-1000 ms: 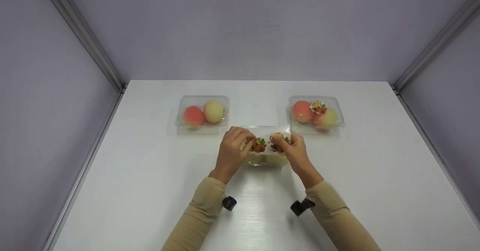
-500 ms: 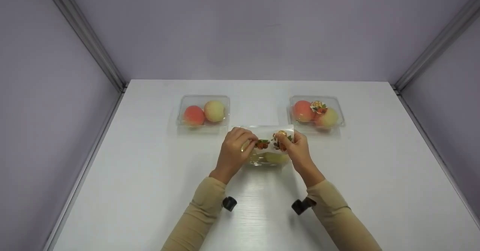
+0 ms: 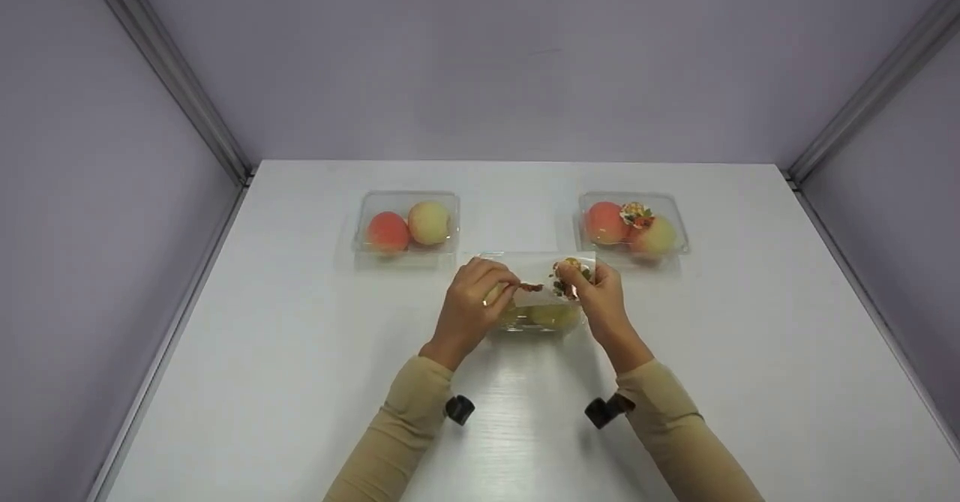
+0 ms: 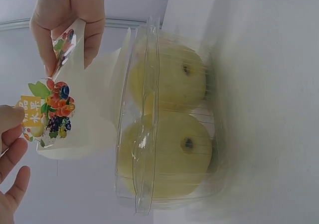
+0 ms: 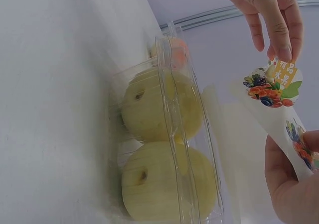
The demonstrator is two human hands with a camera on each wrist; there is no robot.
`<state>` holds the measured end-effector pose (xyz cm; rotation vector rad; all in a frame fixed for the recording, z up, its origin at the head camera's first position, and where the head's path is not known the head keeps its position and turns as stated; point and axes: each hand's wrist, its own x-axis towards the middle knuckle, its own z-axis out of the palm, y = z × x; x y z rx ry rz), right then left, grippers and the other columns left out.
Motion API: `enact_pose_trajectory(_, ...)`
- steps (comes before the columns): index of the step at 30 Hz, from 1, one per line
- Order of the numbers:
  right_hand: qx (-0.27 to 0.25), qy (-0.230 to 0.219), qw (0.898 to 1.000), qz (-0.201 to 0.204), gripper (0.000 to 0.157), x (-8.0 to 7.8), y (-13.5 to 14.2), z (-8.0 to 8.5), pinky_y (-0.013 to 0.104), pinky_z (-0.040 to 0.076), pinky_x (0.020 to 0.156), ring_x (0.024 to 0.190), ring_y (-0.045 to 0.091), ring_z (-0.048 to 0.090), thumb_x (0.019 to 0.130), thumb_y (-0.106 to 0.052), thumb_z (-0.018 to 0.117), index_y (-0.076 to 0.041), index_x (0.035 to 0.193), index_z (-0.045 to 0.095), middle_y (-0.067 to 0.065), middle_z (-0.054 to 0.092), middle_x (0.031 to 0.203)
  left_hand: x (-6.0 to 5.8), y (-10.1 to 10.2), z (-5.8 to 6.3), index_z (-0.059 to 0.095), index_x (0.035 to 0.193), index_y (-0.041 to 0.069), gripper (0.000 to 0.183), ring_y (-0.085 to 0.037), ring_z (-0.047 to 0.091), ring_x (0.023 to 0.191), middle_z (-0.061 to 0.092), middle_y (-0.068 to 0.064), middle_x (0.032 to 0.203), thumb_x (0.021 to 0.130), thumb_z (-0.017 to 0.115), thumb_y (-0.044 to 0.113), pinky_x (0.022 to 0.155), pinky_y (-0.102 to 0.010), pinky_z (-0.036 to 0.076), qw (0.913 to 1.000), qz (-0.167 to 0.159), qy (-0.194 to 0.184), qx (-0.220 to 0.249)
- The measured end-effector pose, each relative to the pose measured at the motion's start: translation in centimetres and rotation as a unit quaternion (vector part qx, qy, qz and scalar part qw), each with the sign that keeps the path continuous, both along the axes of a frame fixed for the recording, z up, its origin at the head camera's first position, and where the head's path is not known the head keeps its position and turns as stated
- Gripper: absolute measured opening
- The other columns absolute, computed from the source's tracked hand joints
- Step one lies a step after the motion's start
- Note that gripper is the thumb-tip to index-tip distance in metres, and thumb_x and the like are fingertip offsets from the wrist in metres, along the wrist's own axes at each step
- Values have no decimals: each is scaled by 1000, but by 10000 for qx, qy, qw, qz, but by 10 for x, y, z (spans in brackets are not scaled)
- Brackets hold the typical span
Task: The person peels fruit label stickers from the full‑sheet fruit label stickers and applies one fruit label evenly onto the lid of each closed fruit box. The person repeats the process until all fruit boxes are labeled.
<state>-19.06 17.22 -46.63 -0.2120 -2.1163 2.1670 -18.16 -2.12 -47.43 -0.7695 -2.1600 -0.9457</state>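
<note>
My left hand [image 3: 472, 299] pinches the edge of a round fruit sticker [image 5: 274, 87] between thumb and fingertips. The sticker shows printed berries, leaves and a yellow label; in the left wrist view it is partly lifted off its white backing sheet [image 4: 94, 114]. My right hand [image 3: 600, 299] holds the sheet's right end, the thumb over another fruit sticker [image 3: 568, 284]. Below both hands stands a closed clear plastic clamshell box [image 4: 142, 184], with round yellow-green fruits [image 4: 172, 154] inside. The sheet hides part of its lid in the head view.
At the back left is a clear box [image 3: 367, 202] holding one red and one pale yellow fruit [image 3: 429, 223]. A similar box [image 3: 671, 205] at the back right bears a fruit sticker [image 3: 636, 215] on its lid. Walls enclose the white table [image 3: 262, 337] behind and at both sides.
The sticker at my left fingertips has curled up from the sheet and now shows edge-on in the head view. The sheet and my right hand have shifted slightly right.
</note>
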Motion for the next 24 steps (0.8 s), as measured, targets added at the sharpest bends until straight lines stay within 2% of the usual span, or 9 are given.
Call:
enact_pose_trajectory(5,54,-64,10000,-51,7,-1,3,1,16,44,56,57,1,51,91,-8,62,-8,84,64,-13,59,62,0,0,-1,71,85,11,3,-14,62,90,69,0,89,87,71,13,87,-29,50,9998,-162,24,108)
enact_pose_trajectory(8,84,-88,9999,-110,6,-1,5,1,16,46,58,60,0,53,91,-9,62,-7,85,63,-13,60,64,0,0,-2,71,84,11,2,-14,62,89,69,0,88,85,72,12,84,-29,49,9996,-188,144,137)
enact_pose_trajectory(12,-13,-151,9996,-235,6,-2,6,1,16,45,57,59,1,53,91,-9,62,-8,85,63,-13,60,64,-1,1,-3,71,85,11,4,-13,62,87,69,0,87,83,74,11,81,-28,49,9994,-221,247,137)
enact_pose_trajectory(16,30,-211,9992,-347,4,-3,9,1,15,46,58,61,0,54,90,-10,63,-8,87,63,-13,61,66,0,1,-2,71,84,10,3,-13,61,86,69,0,87,86,72,13,78,-27,49,9992,-308,229,148)
enact_pose_trajectory(24,297,-414,9977,-443,18,-6,16,4,14,49,67,70,-3,58,93,-14,61,1,101,62,-15,62,73,0,-1,-1,71,86,10,5,-14,62,86,69,-1,87,87,70,14,78,-28,49,9988,-414,146,219)
